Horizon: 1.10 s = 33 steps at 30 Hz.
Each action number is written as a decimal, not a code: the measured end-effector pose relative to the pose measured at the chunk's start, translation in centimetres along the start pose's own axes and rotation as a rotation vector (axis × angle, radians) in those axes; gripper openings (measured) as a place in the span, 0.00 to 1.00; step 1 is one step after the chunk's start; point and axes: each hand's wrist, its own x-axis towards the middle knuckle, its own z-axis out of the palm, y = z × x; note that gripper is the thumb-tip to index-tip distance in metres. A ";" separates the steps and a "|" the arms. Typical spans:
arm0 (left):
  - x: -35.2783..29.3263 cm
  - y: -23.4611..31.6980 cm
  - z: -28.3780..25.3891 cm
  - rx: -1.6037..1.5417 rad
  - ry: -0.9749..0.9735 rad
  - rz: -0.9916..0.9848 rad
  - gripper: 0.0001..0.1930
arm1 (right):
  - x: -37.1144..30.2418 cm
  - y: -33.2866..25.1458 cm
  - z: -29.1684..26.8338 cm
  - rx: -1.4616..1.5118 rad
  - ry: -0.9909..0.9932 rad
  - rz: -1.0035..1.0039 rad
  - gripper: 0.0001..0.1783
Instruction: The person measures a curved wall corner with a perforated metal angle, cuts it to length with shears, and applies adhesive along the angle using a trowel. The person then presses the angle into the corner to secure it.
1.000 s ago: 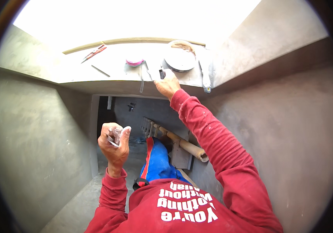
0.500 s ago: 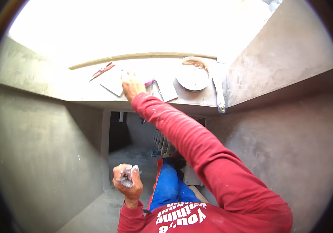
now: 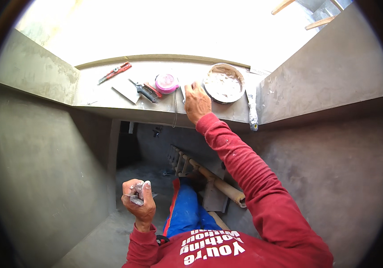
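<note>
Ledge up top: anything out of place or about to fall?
One thing: a paste-smeared flat tool lies at the ledge's right end with its tip past the front edge. A cord hangs over the edge below the pink reel. The bowl of white paste sits flat, beside the right hand.

Whatever the left hand (image 3: 139, 200) grips stays mostly buried in the fist, too small to name; the right hand (image 3: 197, 102) covers what its fingertips touch on the ledge (image 3: 111, 96); the ladder (image 3: 209, 178) runs under the blue trouser leg (image 3: 187, 214); the sky above the ledge is washed out white.
</note>
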 end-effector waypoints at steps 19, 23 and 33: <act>0.7 0.9 0.8 -0.029 -0.005 0.041 0.08 | -4.7 2.0 -3.6 0.278 0.124 0.077 0.09; 0.6 0.9 0.8 -0.053 -0.055 -0.024 0.07 | -1.7 5.3 -6.5 0.034 0.194 0.228 0.09; 0.4 -0.1 0.7 -0.061 -0.042 0.012 0.07 | 8.3 14.9 -4.0 0.667 -0.427 0.482 0.07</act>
